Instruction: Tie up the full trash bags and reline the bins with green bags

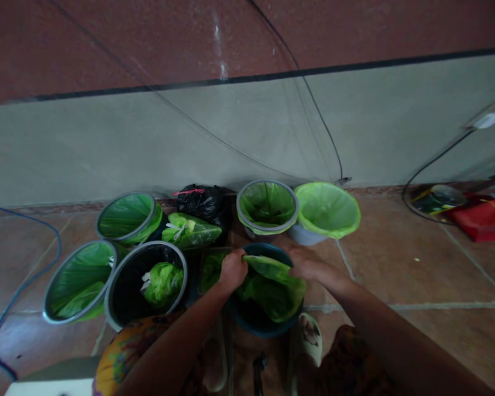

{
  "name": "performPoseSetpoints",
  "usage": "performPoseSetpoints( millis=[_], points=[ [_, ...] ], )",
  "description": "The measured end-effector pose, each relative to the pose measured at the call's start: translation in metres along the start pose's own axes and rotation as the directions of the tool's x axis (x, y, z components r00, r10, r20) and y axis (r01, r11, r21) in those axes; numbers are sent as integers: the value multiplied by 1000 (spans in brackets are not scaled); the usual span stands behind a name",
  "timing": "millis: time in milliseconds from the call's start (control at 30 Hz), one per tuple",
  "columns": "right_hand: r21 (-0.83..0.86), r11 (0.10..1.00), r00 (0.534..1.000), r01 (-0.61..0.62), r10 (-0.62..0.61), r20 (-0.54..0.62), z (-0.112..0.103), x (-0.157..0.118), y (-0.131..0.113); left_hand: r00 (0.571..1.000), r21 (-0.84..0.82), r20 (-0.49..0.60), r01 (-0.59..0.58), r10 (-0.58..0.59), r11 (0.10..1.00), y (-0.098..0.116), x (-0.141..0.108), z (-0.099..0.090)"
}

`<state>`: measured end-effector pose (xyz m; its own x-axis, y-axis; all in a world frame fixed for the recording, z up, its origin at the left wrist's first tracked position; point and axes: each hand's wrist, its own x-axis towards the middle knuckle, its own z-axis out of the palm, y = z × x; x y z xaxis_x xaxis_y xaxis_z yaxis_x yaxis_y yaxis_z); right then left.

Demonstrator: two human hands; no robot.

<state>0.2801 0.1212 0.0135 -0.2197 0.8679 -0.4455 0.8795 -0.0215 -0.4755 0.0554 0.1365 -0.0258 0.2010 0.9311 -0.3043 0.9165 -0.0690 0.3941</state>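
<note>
A dark teal bin (258, 325) stands on the floor between my feet, with a green bag (274, 297) partly inside it. My left hand (234, 270) is closed on the bag's edge at the bin's left rim. On the right rim, my right hand (305, 263) holds the other side of the bag's edge; its fingers are blurred. The bag's mouth is stretched between both hands, and its lower part hangs loosely in the bin.
Behind stand a grey-rimmed bin (267, 226) and a light bin (307, 236), both green-lined. Several more bins, a black bag (202, 202) and a tied green bag (193, 234) are left. A red object (480, 220) lies right; a blue cable (22, 286) crosses the left floor.
</note>
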Motion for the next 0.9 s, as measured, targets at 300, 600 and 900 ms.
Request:
performPoseSetpoints(
  millis=[300,600,900],
  points=[
    [-104,994,998,-14,7,-68,28,9,-36,996,-82,-1,-92,92,992,5,-4,-3],
    [-10,994,970,-107,102,-220,16,21,-11,989,120,68,-137,130,983,-3,-8,-1],
    [61,984,938,-170,181,-295,14,24,-4,994,34,111,-2,-2,999,-11,7,-15]
  ],
)
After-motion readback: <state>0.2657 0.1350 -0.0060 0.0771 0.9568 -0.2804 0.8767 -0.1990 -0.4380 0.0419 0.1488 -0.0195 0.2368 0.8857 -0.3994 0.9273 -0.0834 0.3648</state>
